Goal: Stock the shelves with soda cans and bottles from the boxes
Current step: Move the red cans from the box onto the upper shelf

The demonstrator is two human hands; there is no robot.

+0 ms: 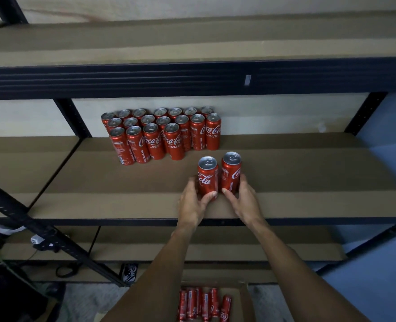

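The left can and the right can stand side by side near the front of the middle shelf. The left hand grips the left can. The right hand grips the right can. More cans stand farther back, to the left.

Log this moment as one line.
left hand grips left can | right hand grips right can | both upright on shelf | can block behind

Left can and right can, both red, stand upright mid-frame, maybe touching. Can cluster sits just above-left; boxed cans lie bottom centre.
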